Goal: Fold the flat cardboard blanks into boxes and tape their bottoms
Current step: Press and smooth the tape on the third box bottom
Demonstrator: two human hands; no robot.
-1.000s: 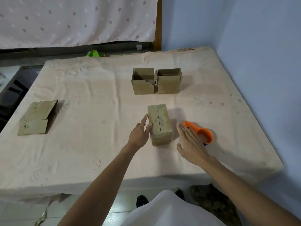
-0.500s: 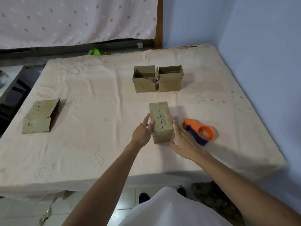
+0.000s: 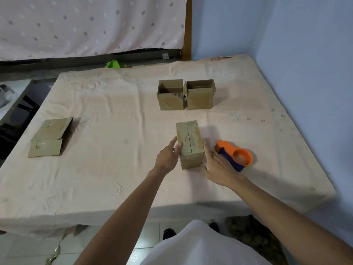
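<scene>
Two open-topped brown cardboard boxes (image 3: 170, 98) (image 3: 200, 98) are stood upright, side by side and touching, at the far middle of the peach-covered mattress (image 3: 114, 115); both are judged finished. A third small brown cardboard box (image 3: 190, 142) is stood bottom-up near the front edge, with its flaps closed and the centre seam showing. Tape over the seam cannot be confirmed. It is pressed between the left hand (image 3: 168, 159) and the right hand (image 3: 217, 169). Each grip is apart, with straight fingers laid on a side wall. An orange-and-blue tape dispenser (image 3: 235, 157) lies untouched just beside the right hand. One flat brown cardboard blank (image 3: 49, 138) is left unfolded, well apart at far left.
</scene>
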